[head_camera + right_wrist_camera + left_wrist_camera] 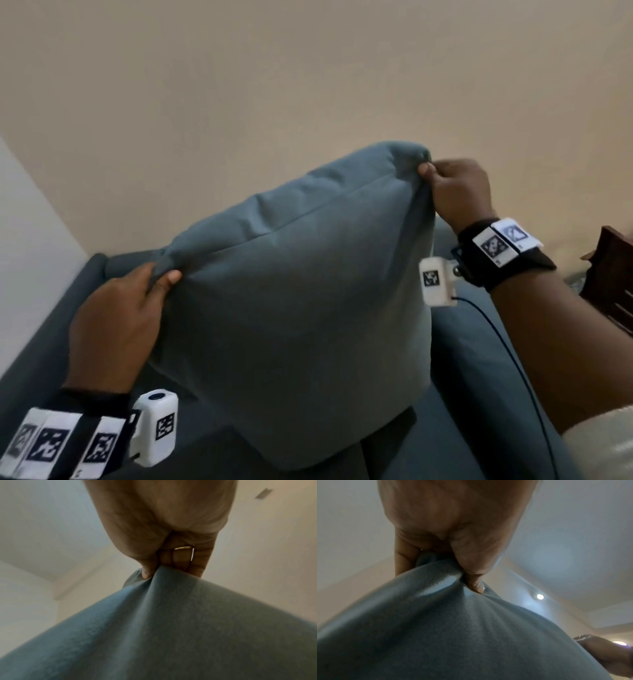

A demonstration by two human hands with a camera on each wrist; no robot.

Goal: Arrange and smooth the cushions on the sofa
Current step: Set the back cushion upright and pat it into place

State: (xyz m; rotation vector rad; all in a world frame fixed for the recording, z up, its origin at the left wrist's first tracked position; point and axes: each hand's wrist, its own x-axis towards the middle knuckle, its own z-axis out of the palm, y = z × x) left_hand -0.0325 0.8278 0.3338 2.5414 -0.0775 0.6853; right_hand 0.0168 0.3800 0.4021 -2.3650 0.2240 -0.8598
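Observation:
A large grey-blue cushion is held up tilted above the dark blue sofa, its right top corner higher than the left. My left hand pinches the cushion's top left corner. My right hand pinches the top right corner. In the left wrist view the left hand grips a bunch of the cushion fabric. Seen from the right wrist, my right hand gathers the cushion corner between thumb and fingers. The cushion's lower end hangs near the seat.
A beige wall rises behind the sofa. The sofa's left armrest runs beside a white wall. Another sofa cushion lies at the right. Dark wooden furniture stands at the far right edge.

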